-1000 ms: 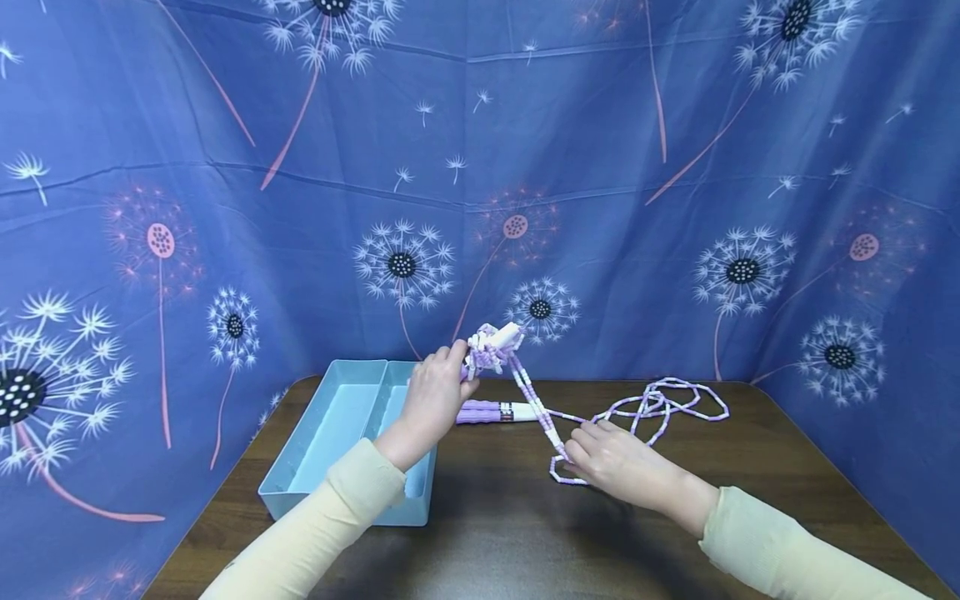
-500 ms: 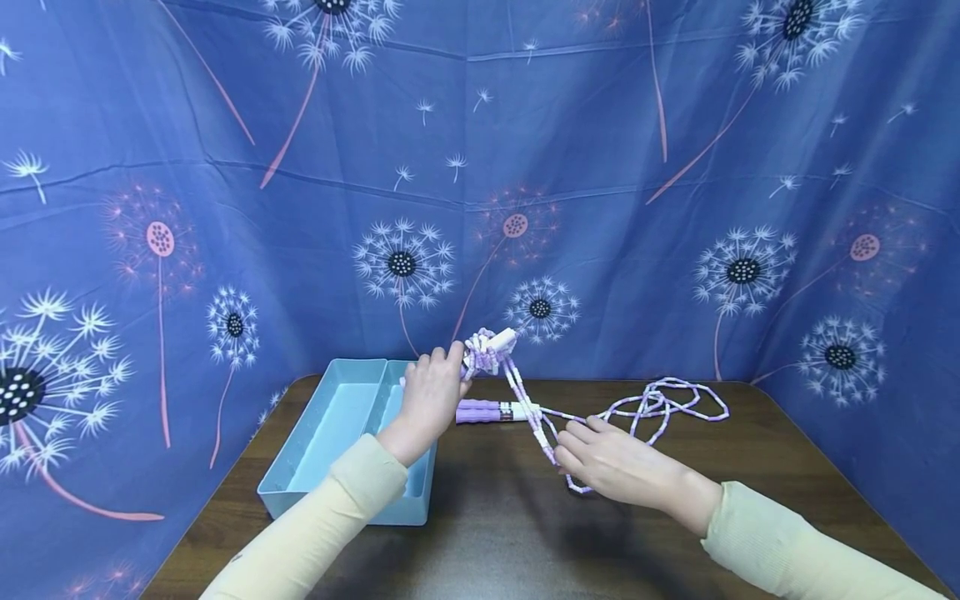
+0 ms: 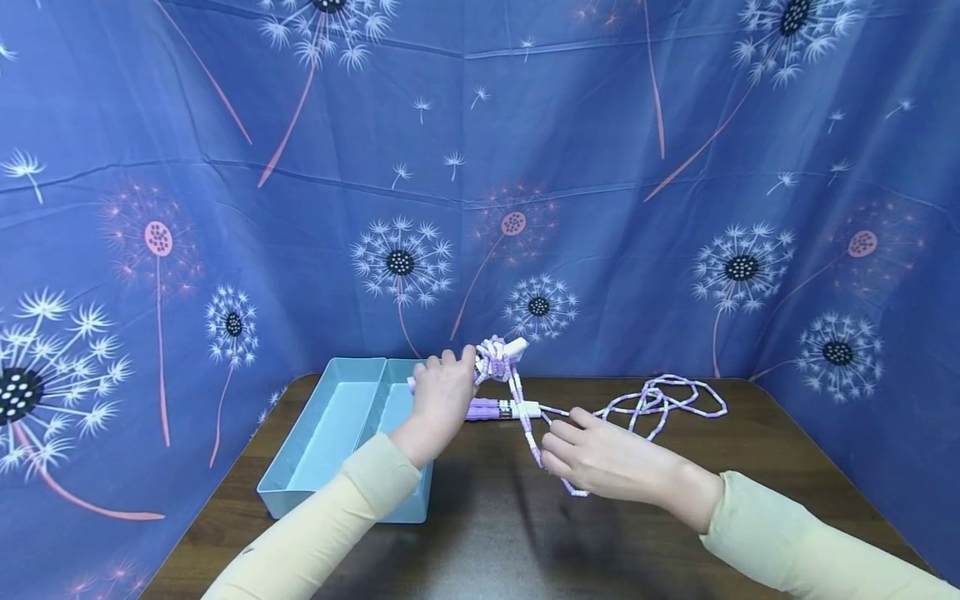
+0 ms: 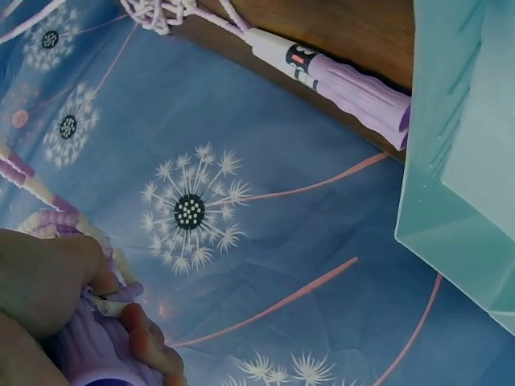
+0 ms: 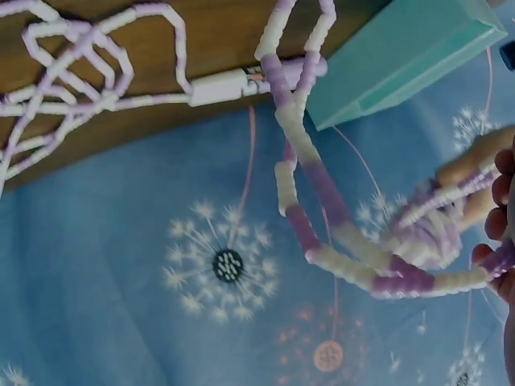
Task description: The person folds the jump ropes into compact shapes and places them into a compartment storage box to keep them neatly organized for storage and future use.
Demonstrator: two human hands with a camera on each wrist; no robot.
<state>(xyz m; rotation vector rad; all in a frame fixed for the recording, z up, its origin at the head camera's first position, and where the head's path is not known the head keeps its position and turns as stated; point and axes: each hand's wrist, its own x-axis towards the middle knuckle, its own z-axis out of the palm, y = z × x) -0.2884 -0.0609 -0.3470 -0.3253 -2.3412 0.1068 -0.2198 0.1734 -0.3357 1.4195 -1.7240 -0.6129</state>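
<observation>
My left hand (image 3: 442, 398) grips the purple handles (image 4: 100, 342) of a beaded skipping rope, raised above the table beside the tray. Purple and white beaded cord is wound in a bundle (image 3: 492, 361) round the handles, with a white handle end (image 3: 515, 347) sticking out. From the bundle, strands of cord (image 5: 322, 189) run down to my right hand (image 3: 600, 458), which holds them between thumb and curled fingers. A small loop hangs below that hand. On the table behind lies a second skipping rope with purple handles (image 3: 483, 409) and white ends, its loose cord (image 3: 660, 398) tangled to the right.
A light blue tray (image 3: 345, 417) with a lengthwise divider stands at the left of the brown wooden table (image 3: 480, 550). My left forearm crosses over its front corner. A blue cloth (image 3: 615, 275) with dandelion prints hangs behind and at both sides.
The wound bundle and my left hand have shifted slightly right and down. My right hand has moved a little left, and the strands between the hands hang more steeply.
</observation>
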